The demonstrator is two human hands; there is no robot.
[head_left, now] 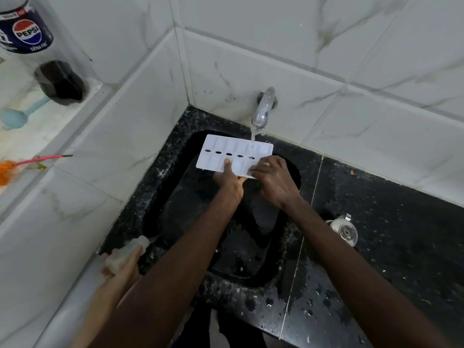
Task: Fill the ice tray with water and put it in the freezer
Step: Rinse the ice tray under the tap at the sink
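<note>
We see a ledge with a Pepsi bottle, blue scoop and orange duster; a metal knob sits on the worktop.

Home kitchen, black granite sink, wall tap, marble tiles

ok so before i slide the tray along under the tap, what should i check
1. Water running: ok, the stream falls from the tap into a far right-end compartment of the ice tray.
2. Grip of left hand: ok, thumb on top at the near edge.
3. Grip of right hand: ok, fingers hold the near right corner.
4. Tray over the sink: ok, spills drop into the basin.
5. Tray level: cannot tell.
6. Other compartments filled: cannot tell.
</note>
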